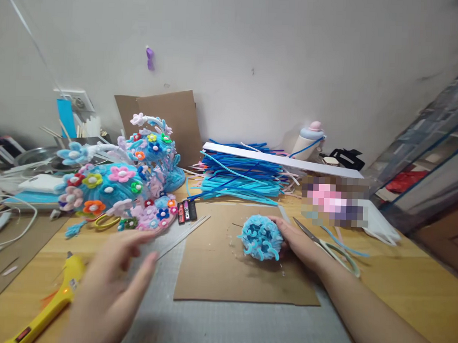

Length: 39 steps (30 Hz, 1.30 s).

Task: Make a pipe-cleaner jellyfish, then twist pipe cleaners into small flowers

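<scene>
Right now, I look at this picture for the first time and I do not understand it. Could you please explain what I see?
There is no machine here: these are a person's own two hands, and the camera sits on that person's head, looking forward and down. The right hand holds a fluffy blue ball over a sheet of cardboard. The left hand is blurred, open, and seems to hold nothing. On the table lie a yellow glue gun and scissors. Farther back are fuzzy blue sticks and colourful flower decorations.
</scene>
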{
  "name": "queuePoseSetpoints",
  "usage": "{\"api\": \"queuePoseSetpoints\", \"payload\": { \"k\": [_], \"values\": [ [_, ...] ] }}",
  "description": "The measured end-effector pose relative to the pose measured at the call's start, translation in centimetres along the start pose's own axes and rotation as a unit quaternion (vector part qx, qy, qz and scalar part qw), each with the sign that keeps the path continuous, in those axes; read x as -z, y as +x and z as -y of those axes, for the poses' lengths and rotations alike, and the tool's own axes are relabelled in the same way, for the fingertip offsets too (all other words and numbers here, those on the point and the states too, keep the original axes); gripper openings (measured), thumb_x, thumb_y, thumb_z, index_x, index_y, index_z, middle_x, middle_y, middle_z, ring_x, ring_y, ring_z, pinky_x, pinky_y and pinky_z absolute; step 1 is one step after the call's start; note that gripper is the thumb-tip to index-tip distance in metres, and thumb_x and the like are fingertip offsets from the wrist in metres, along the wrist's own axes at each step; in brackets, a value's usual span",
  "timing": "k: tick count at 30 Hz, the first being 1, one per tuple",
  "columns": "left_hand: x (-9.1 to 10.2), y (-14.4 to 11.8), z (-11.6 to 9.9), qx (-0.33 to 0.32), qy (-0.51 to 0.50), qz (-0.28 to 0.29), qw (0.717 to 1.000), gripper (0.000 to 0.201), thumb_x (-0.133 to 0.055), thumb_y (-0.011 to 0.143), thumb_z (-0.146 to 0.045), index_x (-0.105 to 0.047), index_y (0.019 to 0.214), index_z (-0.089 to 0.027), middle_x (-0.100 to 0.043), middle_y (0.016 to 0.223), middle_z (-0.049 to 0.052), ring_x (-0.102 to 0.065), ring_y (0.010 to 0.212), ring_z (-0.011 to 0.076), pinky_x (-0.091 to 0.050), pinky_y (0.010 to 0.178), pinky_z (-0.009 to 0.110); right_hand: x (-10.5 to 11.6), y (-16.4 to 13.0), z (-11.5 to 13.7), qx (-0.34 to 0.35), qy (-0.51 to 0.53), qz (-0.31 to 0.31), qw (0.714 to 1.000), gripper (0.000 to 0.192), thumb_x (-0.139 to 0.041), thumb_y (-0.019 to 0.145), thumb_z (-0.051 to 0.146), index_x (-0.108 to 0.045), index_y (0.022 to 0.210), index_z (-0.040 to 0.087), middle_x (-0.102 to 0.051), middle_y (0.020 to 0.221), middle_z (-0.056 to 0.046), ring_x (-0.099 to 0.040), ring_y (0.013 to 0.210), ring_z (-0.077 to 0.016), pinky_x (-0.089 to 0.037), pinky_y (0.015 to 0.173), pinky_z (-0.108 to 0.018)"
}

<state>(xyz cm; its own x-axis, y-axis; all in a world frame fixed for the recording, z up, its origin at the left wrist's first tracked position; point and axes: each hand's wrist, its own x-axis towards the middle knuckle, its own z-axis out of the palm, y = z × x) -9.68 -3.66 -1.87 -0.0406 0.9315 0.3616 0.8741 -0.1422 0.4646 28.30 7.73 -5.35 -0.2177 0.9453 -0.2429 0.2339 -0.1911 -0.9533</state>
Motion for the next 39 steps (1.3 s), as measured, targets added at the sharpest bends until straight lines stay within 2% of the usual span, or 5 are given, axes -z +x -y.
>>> {"api": "queuePoseSetpoints", "payload": {
  "k": [4, 9, 19, 30, 39],
  "values": [
    [-1.6, 5.5, -0.3, 0.030, 0.101, 0.167, 0.980, 0.029, -0.045, 0.086, -0.034, -0.057, 0.109, -0.021, -0.057, 0.116, 0.009, -0.056, 0.105, 0.0262, -0.046, 0.089, 0.038, 0.0, 0.2, -0.4, 0.003, 0.002, -0.006, 1.000, 0.060, -0.035, 0.085, 0.066, -0.053, 0.124, 0.025, -0.064, 0.076, -0.005, -0.057, 0.054, -0.0187, -0.046, 0.048, -0.031],
    [-3.5, 7.0, -0.2, 0.022, 0.206, 0.267, 0.941, 0.022, -0.042, 0.085, -0.031, -0.056, 0.096, -0.019, -0.057, 0.114, 0.012, -0.060, 0.098, 0.0263, -0.046, 0.080, 0.036, 0.0, 0.1, -0.2, -0.001, -0.018, -0.014, 1.000, 0.058, -0.036, 0.085, 0.065, -0.054, 0.124, 0.025, -0.063, 0.075, -0.004, -0.054, 0.051, -0.0159, -0.047, 0.047, -0.030],
    [-5.4, 9.5, -4.4, -0.055, 0.249, 0.290, 0.922, 0.019, -0.043, 0.082, -0.025, -0.060, 0.080, -0.015, -0.067, 0.076, 0.008, -0.065, 0.071, 0.0229, -0.042, 0.059, 0.028, 0.3, 0.3, -0.3, 0.022, -0.054, 0.038, 0.998, 0.044, -0.044, 0.086, 0.049, -0.051, 0.122, 0.023, -0.063, 0.087, -0.003, -0.057, 0.054, -0.0132, -0.046, 0.046, -0.024],
    [-12.3, 17.5, -10.4, -0.188, 0.238, 0.319, 0.898, 0.028, -0.054, 0.089, -0.032, -0.057, 0.110, -0.015, -0.061, 0.109, 0.007, -0.061, 0.092, 0.0190, -0.052, 0.079, 0.040, 0.3, 0.2, 0.0, 0.048, -0.050, 0.042, 0.997, 0.042, -0.045, 0.087, 0.046, -0.053, 0.120, 0.022, -0.060, 0.085, -0.002, -0.054, 0.054, -0.0106, -0.045, 0.043, -0.020],
    [-15.7, 20.0, -10.3, -0.201, 0.193, 0.232, 0.932, 0.029, -0.054, 0.089, -0.031, -0.055, 0.115, -0.017, -0.057, 0.118, 0.009, -0.058, 0.100, 0.0212, -0.050, 0.084, 0.042, 0.3, 0.4, -0.3, 0.057, -0.027, 0.042, 0.997, 0.038, -0.049, 0.086, 0.047, -0.058, 0.113, 0.023, -0.061, 0.081, -0.001, -0.054, 0.050, -0.0103, -0.042, 0.038, -0.019]
  ]
}}
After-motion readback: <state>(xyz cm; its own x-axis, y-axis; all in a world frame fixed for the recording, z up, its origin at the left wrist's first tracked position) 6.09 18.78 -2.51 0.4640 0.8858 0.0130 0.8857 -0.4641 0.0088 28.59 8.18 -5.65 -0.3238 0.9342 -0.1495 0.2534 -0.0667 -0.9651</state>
